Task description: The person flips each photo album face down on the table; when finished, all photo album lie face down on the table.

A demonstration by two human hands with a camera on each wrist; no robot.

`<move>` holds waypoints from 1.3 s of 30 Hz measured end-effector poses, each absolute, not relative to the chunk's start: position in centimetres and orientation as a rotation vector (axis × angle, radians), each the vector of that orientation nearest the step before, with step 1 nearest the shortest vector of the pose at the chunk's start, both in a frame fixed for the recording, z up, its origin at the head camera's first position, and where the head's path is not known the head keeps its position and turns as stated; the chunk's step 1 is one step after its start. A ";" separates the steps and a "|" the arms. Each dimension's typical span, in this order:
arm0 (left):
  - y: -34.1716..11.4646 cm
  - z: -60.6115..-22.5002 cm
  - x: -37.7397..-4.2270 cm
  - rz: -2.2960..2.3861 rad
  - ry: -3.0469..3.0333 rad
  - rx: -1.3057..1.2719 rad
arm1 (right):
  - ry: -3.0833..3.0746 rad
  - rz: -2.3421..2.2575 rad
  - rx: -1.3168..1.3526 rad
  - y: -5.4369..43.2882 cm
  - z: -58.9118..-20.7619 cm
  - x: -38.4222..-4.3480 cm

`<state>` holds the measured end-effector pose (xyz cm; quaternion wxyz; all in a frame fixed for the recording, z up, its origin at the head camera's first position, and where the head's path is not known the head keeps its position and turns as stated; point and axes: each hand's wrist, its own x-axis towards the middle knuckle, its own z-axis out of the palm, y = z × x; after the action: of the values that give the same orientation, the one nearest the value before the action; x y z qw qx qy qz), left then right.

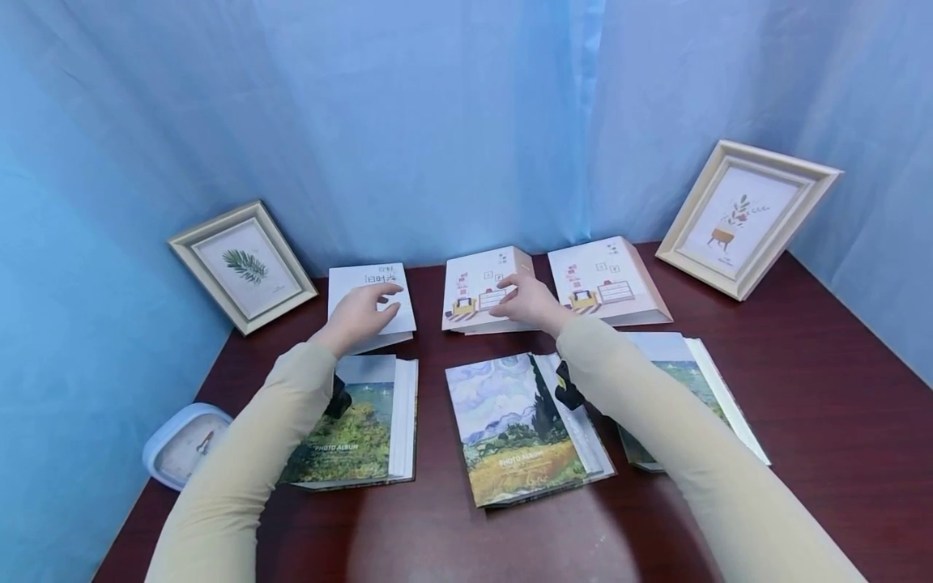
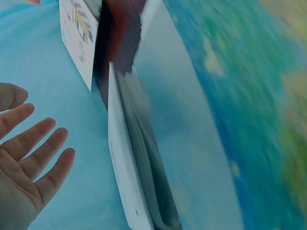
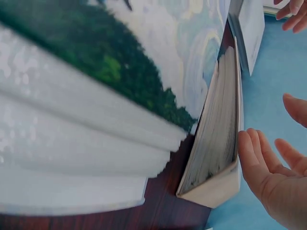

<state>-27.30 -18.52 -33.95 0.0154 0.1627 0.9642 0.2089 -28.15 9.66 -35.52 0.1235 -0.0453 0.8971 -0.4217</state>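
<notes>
My left hand (image 1: 362, 316) is over the white-covered album (image 1: 341, 283) at the back left, its fingers spread and loosely bent. In the left wrist view the left hand (image 2: 29, 158) holds nothing, and the white album (image 2: 122, 158) stands apart from it in that view. Over the back middle album (image 1: 466, 279), which has a pink and yellow drawing, reaches my right hand (image 1: 530, 301). The right wrist view has the fingers of the right hand (image 3: 278, 177) relaxed, right at the cover of that thick album (image 3: 216, 139), with nothing gripped.
Another drawn-cover album (image 1: 605, 271) lies at the back right. Painted photo albums sit in front: left (image 1: 364, 429), middle (image 1: 510, 437) and right (image 1: 692, 376), the last partly behind my right sleeve. Picture frames (image 1: 280, 312) (image 1: 754, 279) flank them; a light blue clock (image 1: 156, 445) stands at the left edge.
</notes>
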 end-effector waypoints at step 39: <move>-25.4 -36.5 -27.2 0.695 2.794 0.059 | 2.023 -1.650 -0.051 0.9 -37.5 -27.3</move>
<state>-27.21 -25.39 -36.49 0.1305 0.0202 0.9619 0.2394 -27.32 0.93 -37.50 0.2622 -0.0189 0.7476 -0.6099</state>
